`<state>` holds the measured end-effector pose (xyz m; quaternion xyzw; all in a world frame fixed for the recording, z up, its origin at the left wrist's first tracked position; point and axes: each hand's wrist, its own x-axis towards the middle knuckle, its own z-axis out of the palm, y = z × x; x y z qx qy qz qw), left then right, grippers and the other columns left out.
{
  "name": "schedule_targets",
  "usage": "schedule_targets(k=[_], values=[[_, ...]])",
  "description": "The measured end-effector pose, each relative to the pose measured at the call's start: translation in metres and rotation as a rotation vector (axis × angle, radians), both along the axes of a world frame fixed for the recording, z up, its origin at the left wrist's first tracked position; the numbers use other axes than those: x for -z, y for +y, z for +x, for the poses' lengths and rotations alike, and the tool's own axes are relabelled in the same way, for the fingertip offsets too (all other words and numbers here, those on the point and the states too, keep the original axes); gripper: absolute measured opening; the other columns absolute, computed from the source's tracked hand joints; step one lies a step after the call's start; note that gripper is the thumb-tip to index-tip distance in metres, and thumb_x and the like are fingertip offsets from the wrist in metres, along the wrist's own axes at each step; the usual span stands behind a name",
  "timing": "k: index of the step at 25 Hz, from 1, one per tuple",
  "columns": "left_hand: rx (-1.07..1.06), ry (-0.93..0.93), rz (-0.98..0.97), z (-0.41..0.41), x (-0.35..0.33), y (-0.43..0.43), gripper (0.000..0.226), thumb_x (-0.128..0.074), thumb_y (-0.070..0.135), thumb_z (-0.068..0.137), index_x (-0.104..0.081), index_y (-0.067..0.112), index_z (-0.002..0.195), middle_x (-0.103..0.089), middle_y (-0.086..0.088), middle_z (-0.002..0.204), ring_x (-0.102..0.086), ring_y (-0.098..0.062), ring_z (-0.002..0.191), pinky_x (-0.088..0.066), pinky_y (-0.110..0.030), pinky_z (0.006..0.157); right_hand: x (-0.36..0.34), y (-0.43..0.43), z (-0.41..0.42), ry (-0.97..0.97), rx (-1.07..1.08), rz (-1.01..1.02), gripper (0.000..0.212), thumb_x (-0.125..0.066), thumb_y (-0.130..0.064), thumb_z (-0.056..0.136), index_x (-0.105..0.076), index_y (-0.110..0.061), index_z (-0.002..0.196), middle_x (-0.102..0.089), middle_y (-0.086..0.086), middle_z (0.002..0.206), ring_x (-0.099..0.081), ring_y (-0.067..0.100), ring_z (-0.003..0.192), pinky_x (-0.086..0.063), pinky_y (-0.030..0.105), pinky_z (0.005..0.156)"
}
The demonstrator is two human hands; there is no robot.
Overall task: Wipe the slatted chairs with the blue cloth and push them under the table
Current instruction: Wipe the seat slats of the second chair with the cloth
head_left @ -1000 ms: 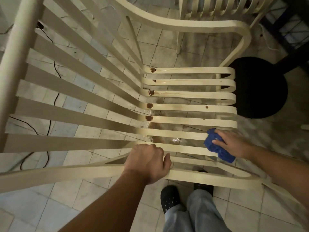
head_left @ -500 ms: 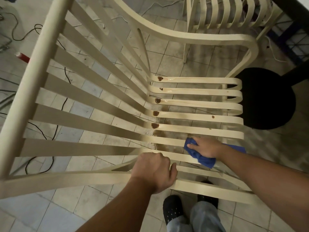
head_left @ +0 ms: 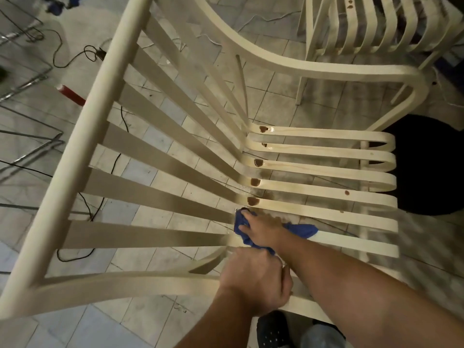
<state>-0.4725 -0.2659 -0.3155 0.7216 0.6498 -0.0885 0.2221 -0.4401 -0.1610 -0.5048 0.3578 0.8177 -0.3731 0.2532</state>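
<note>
At the seat's back edge, right hand [head_left: 261, 231] gripped the crumpled blue cloth [head_left: 302, 229] against the cream slatted wooden chair [head_left: 326, 214]; brown stains [head_left: 253, 200] sat just beyond. Left hand [head_left: 253, 280] clamped the armrest [head_left: 125, 282].

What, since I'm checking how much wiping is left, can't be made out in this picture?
Head view:
- Seat slat under the blue cloth and right hand: they cover any stain there.
- Near armrest where the left hand grips it: covered by the hand.
- Second chair: cut off by the top edge, blurred.
</note>
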Motion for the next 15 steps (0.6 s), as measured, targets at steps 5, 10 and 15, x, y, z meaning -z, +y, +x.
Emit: schedule_targets(k=[5, 10, 15], values=[[-0.012, -0.044, 0.003, -0.002, -0.008, 0.005, 0.036, -0.038, 0.041, 0.098, -0.045, 0.022, 0.069, -0.031, 0.002, 0.055, -0.031, -0.015, 0.046, -0.023, -0.029, 0.048, -0.005, -0.004, -0.017, 0.143, -0.025, -0.021, 0.044, -0.035, -0.055, 0.105, -0.029, -0.037, 0.144, -0.058, 0.008, 0.131, -0.057, 0.035, 0.116, -0.046, 0.049, 0.098], [-0.021, -0.064, -0.011, -0.003, -0.012, 0.004, 0.039, -0.036, 0.040, 0.099, -0.049, 0.019, 0.069, -0.041, -0.003, 0.059, -0.043, -0.023, 0.051, -0.035, -0.033, 0.054, -0.006, 0.004, -0.010, 0.389, 0.087, -0.219, 0.032, -0.043, -0.048, 0.105, -0.046, -0.033, 0.134, -0.063, -0.001, 0.122, -0.059, 0.024, 0.108, -0.046, 0.045, 0.098], [0.005, -0.076, -0.017, -0.003, -0.009, 0.003, 0.045, -0.033, 0.040, 0.099, -0.049, 0.017, 0.064, -0.045, -0.003, 0.058, -0.041, -0.018, 0.050, -0.034, -0.033, 0.053, -0.006, -0.002, -0.009, 0.396, 0.138, -0.267, 0.041, -0.040, -0.024, 0.109, -0.043, -0.021, 0.150, -0.056, 0.003, 0.135, -0.052, 0.024, 0.121, -0.038, 0.039, 0.106]])
